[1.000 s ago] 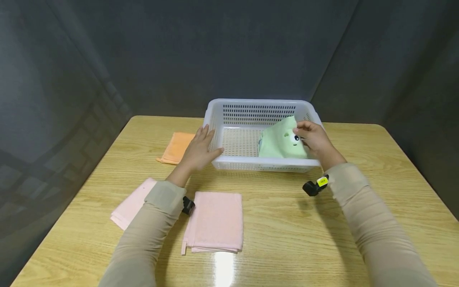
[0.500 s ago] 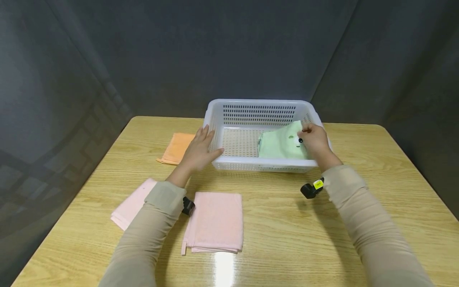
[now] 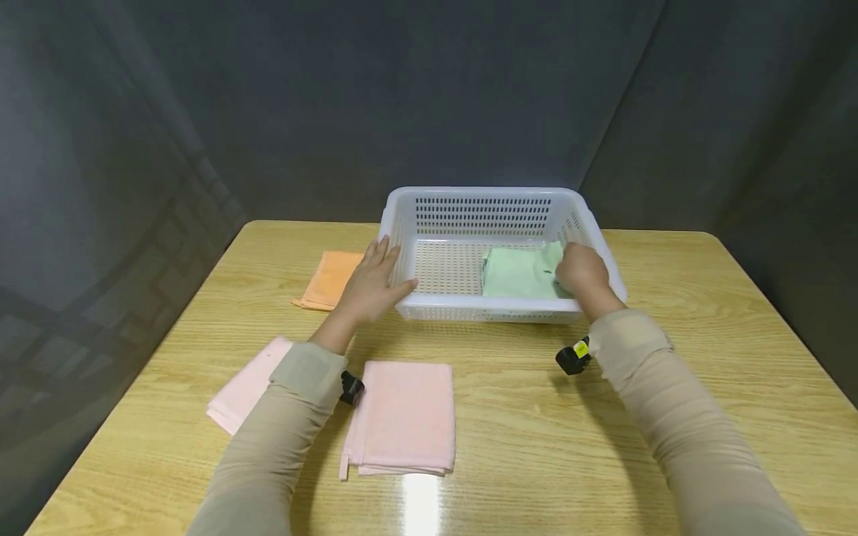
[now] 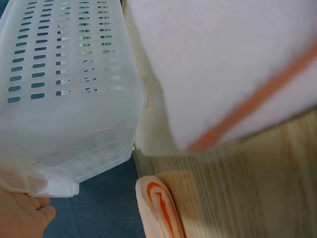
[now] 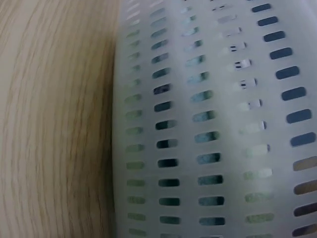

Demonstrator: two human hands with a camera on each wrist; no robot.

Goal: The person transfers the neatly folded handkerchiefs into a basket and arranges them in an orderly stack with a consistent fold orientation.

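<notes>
A white plastic basket [image 3: 469, 301] with slotted walls stands at the back of the table. My left hand [image 3: 375, 283] rests at its left rim, fingers straight and spread; the left wrist view shows part of this hand [image 4: 22, 215] at the basket's edge. Inside the basket's right end lies a folded light-green towel [image 3: 512, 272]. My right hand [image 3: 582, 269] reaches over the front rim and grips the towel's right part, its fingertips hidden. In the right wrist view, the slotted wall [image 5: 228, 158] covers most of the frame, with green cloth showing through.
A folded pink towel [image 3: 405, 417] lies on the table in front of the basket. Another pink towel [image 3: 248, 383] is partly behind my left sleeve. An orange towel [image 3: 331, 279] sits left of the basket. A dark curtain [image 3: 429, 97] stands behind the table.
My right hand has moved down into the basket with the green towel. The towel's raised corner has sunk and its printed face is now mostly out of sight. My left hand stays put.
</notes>
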